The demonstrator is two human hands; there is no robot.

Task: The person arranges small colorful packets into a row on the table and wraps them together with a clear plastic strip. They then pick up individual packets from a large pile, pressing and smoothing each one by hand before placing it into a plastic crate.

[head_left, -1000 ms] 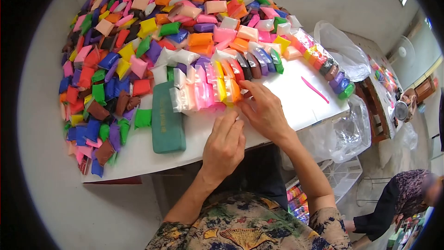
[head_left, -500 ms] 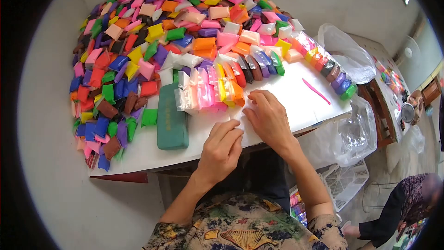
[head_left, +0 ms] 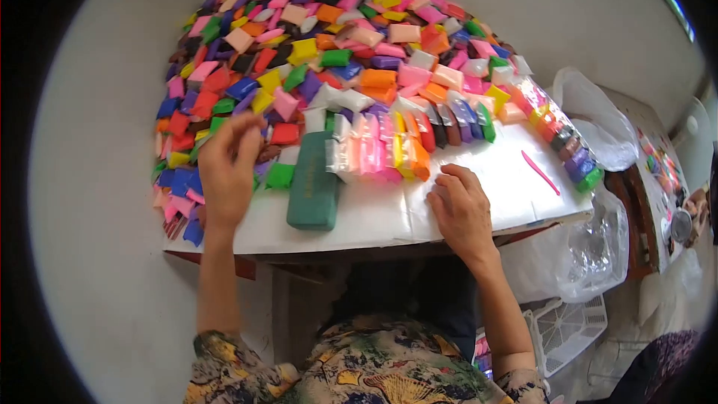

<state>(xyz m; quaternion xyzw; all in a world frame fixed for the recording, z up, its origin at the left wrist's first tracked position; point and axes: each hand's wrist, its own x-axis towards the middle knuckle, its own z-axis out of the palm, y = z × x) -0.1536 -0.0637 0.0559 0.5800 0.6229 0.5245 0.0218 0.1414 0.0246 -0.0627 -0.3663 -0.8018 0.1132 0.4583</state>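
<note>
My left hand [head_left: 228,168], blurred by motion, is raised over the left front of a pile of small coloured clay packets [head_left: 303,52]. Its fingers are loosely bent and apart, with nothing visible in them. Resting by the table's front edge, my right hand [head_left: 460,206] has loosely curled fingers, apart and holding nothing I can see. Just beyond its fingertips ends a row of clay packets [head_left: 370,146] in white, pink, yellow and orange. A second row [head_left: 452,123] in red, black, brown, purple, blue and green lies behind it. A green box [head_left: 313,191] stands left of the rows.
On the right lie a pink plastic tool [head_left: 540,172] and a filled strip of coloured packets [head_left: 561,138]. Clear plastic bags [head_left: 591,239] hang at the table's right edge. A white basket [head_left: 572,337] is on the floor. A person's sleeve shows at lower right.
My left hand has moved away from my right hand, leftwards past the green box to the pile. My right hand stays near the row's end. The view has shifted.
</note>
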